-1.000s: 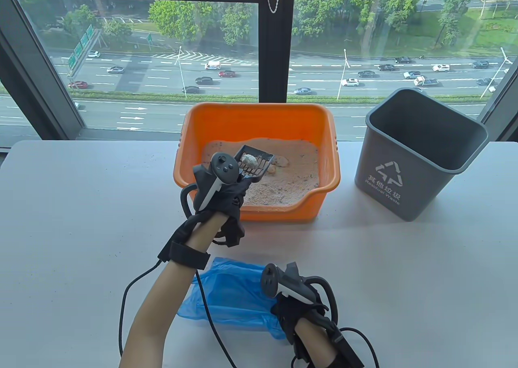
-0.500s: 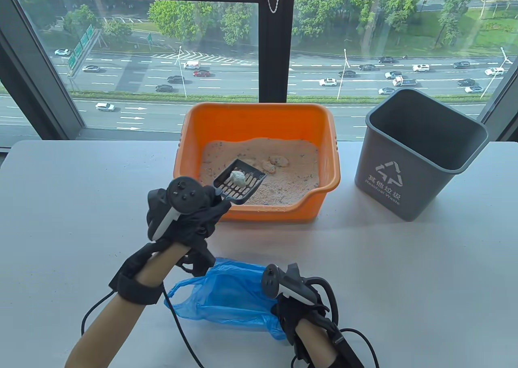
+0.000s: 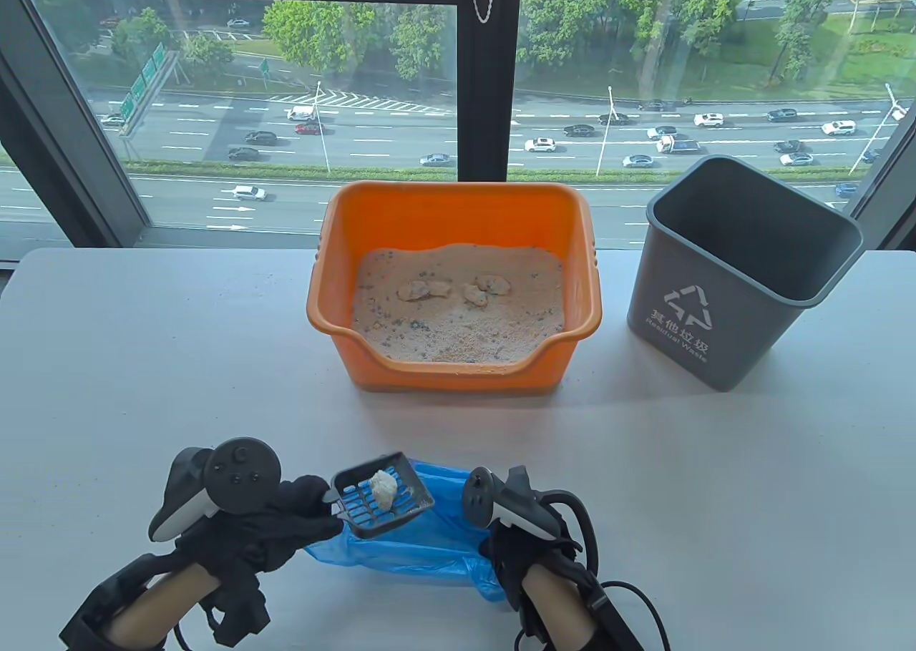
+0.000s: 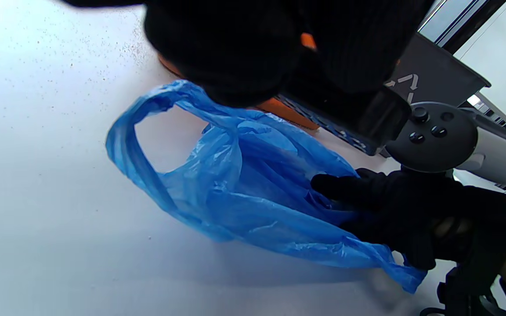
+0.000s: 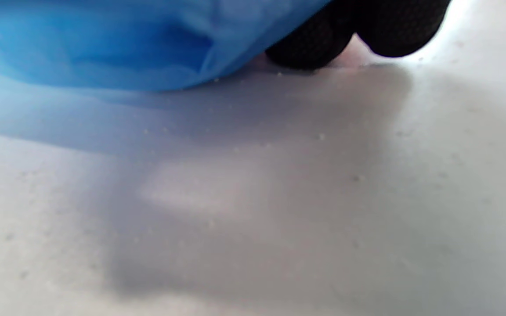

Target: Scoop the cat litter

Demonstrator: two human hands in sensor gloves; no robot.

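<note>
My left hand [image 3: 286, 519] grips the handle of a dark slotted scoop [image 3: 383, 493] near the table's front edge. A pale clump [image 3: 384, 488] lies in the scoop. The scoop hangs over a blue plastic bag [image 3: 422, 544] that lies on the table. My right hand [image 3: 526, 544] holds the bag's right side; in the left wrist view its gloved fingers [image 4: 367, 197] pinch the blue bag [image 4: 244, 188]. The orange litter box [image 3: 454, 211] stands at the back middle, holding sandy litter with several clumps [image 3: 458, 290].
A grey waste bin [image 3: 737, 272] stands upright at the back right. A window runs behind the white table [image 3: 179, 350]. Cables trail from both wrists at the front edge. Fine grains speck the table near the box.
My left hand has carried the scoop with its clump out of the litter box and back toward me, stopping over the blue bag. The right hand has stayed on the bag.
</note>
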